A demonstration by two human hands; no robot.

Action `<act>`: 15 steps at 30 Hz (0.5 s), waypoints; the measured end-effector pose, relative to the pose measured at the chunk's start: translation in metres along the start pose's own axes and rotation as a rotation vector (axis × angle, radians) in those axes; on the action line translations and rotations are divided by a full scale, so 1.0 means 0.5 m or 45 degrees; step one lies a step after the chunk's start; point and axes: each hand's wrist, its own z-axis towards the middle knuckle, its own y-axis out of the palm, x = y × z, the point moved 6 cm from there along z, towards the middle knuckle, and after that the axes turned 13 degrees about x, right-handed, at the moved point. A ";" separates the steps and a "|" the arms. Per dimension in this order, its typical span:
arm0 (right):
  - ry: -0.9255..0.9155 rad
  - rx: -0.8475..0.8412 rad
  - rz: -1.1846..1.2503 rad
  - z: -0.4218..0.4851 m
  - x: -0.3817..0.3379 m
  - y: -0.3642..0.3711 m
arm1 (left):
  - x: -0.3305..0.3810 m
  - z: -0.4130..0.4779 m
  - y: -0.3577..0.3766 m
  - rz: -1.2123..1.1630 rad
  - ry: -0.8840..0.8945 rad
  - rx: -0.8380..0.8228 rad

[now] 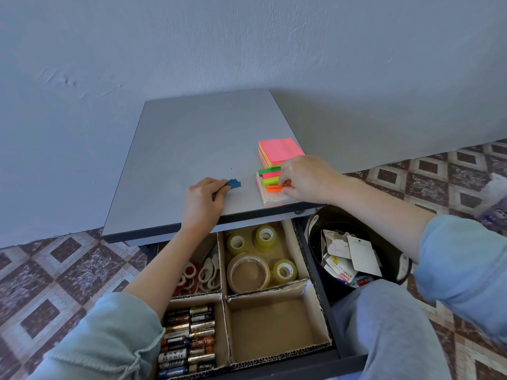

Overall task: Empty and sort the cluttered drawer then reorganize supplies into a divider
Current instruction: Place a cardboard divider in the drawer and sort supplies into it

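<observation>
Left grip (204,198): clamped on small blue paper flags (234,184), grey bench (192,138).
Right grip (307,178): thin orange paper strip (275,188) is pinched atop neon sticky-note pad (274,200).

Your left hand (204,198) is covering most of the blue paper pieces (233,184); only their tips are showing past your fingertips. Your right hand (307,179) is hiding the ends of the colour strips (270,176) it is pinching. Below your left wrist, your forearm is crossing the scissors (203,272), whose blades are lying out of sight under the tabletop (192,138). Your left sleeve is cutting off the batteries (189,338).
</observation>
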 end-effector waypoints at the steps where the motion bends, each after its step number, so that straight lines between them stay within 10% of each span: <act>1: 0.013 -0.002 0.012 0.001 0.001 -0.001 | 0.000 0.000 0.000 0.002 0.004 0.001; 15: 0.174 0.022 0.161 -0.013 0.004 -0.006 | 0.001 0.001 0.000 0.007 0.027 0.012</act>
